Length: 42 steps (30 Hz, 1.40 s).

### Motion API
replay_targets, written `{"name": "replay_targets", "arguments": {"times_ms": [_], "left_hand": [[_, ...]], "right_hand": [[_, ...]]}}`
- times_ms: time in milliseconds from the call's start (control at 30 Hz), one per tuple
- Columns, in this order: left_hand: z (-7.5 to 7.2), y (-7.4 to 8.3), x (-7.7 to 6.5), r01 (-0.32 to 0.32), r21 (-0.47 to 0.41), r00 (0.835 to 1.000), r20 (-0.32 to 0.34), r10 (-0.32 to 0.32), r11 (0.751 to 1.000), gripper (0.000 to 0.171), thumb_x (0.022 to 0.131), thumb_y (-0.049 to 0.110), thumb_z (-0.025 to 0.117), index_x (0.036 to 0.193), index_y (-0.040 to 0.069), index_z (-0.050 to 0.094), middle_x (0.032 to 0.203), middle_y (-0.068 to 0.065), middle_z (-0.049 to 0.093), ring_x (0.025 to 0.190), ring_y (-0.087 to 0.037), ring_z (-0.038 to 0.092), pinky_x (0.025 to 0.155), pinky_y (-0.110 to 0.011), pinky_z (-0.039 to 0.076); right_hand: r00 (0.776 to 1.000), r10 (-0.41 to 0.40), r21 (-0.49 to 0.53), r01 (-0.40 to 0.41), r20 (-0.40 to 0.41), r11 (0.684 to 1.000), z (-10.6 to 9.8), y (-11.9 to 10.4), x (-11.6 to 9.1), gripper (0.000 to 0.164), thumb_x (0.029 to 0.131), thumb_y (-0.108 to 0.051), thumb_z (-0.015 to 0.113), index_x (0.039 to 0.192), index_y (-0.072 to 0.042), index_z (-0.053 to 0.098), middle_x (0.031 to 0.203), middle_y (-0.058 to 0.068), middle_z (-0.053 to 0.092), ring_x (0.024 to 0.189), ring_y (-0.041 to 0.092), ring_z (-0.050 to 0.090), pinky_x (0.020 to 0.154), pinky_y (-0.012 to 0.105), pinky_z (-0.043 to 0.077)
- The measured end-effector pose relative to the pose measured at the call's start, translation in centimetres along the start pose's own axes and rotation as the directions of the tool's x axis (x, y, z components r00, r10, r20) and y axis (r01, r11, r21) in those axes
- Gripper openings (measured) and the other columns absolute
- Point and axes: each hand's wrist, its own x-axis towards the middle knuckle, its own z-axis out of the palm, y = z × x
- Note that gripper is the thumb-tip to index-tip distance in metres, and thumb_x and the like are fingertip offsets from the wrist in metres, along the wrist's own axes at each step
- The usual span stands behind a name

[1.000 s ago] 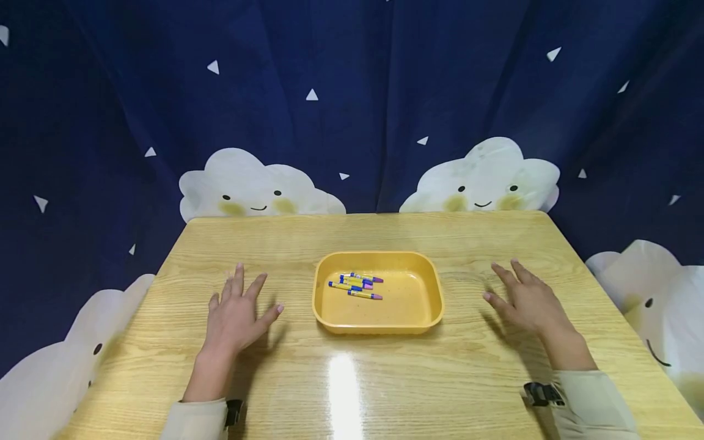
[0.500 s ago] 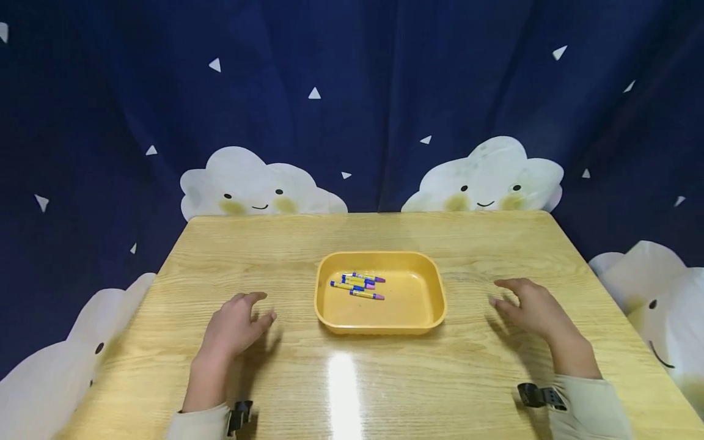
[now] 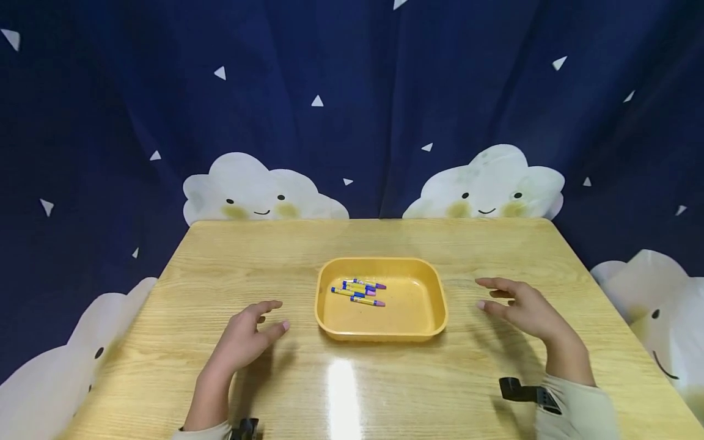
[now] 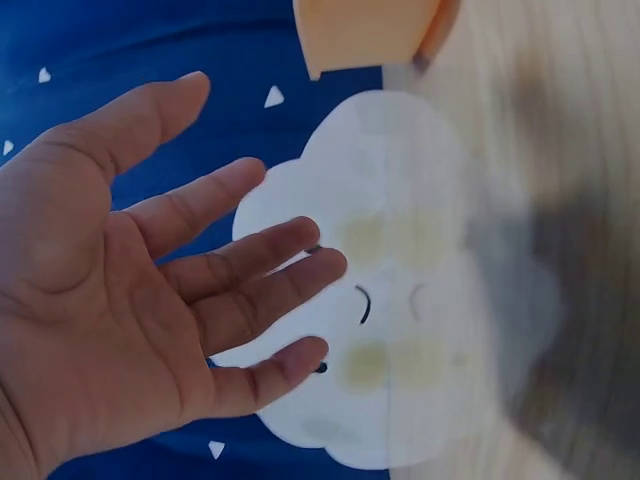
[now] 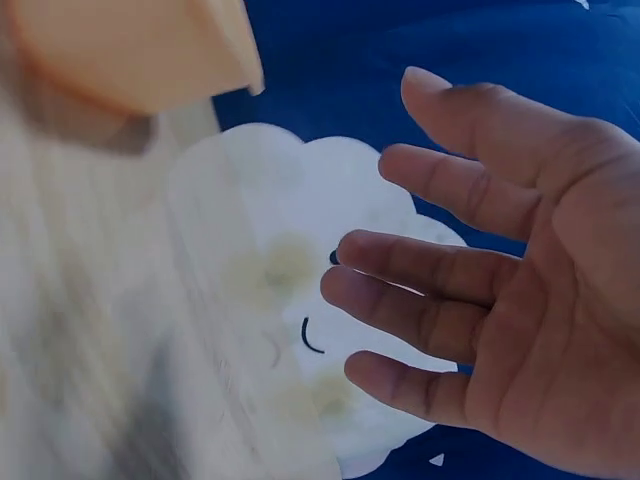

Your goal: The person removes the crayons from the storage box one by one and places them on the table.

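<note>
Both hands have just been brought inward — the left hand point(image 3: 244, 338) and the right hand point(image 3: 532, 310) are now held nearer the tray point(image 3: 415, 305) than half a second ago, one at each side, yet apart from it. Each grip is loosely spread, with nothing held. The crayons point(image 3: 367, 301) are left lying in the tray on the surface point(image 3: 429, 391), undisturbed — handling seems not yet begun. No brand or word can be read on their wrappers.
</note>
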Motion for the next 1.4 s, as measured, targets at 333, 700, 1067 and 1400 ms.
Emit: {"name": "replay_targets", "arguments": {"times_ms": [333,700,1067,1400], "left_hand": [[2.0,-0.2,0.8,-0.033,-0.210,0.999,0.010,0.036,0.977,0.051,0.085,0.027,0.069,0.131,0.012,0.052,0.132,-0.012,0.049,0.114,-0.035,0.049,0.087,-0.053,0.041],[3.6,0.1,2.1,-0.026,-0.369,1.000,0.001,0.028,0.929,0.057,0.079,0.017,0.075,0.131,0.013,0.051,0.121,-0.017,0.055,0.104,-0.033,0.055,0.083,-0.044,0.045],[5.0,0.4,3.1,-0.006,-0.440,0.995,0.090,0.050,0.898,0.080,0.070,0.015,0.083,0.138,0.005,0.041,0.118,-0.017,0.052,0.100,-0.032,0.053,0.084,-0.040,0.047],[6.0,0.6,3.6,0.035,-0.428,0.990,0.142,0.029,0.903,0.088,0.069,0.016,0.084,0.142,0.010,0.035,0.119,-0.018,0.052,0.099,-0.029,0.057,0.076,-0.036,0.050]], "right_hand": [[0.998,-0.056,0.201,0.046,0.043,0.978,0.7,-2.0,1.9,0.049,0.089,-0.023,0.065,0.131,-0.003,0.051,0.132,0.017,0.047,0.114,0.039,0.048,0.082,0.034,0.048],[0.994,-0.089,0.299,0.066,0.061,0.952,1.9,-2.8,3.7,0.047,0.088,-0.022,0.066,0.128,-0.002,0.053,0.127,0.013,0.052,0.111,0.032,0.051,0.083,0.029,0.047],[0.977,-0.116,0.421,0.031,0.177,0.907,3.9,-3.4,6.4,0.048,0.088,-0.020,0.066,0.129,0.000,0.051,0.127,0.019,0.050,0.113,0.033,0.050,0.088,0.031,0.045],[0.967,-0.084,0.426,-0.028,0.241,0.905,6.1,-4.5,8.8,0.048,0.087,-0.021,0.067,0.128,0.000,0.054,0.123,0.018,0.054,0.105,0.026,0.055,0.086,0.041,0.045]]}}
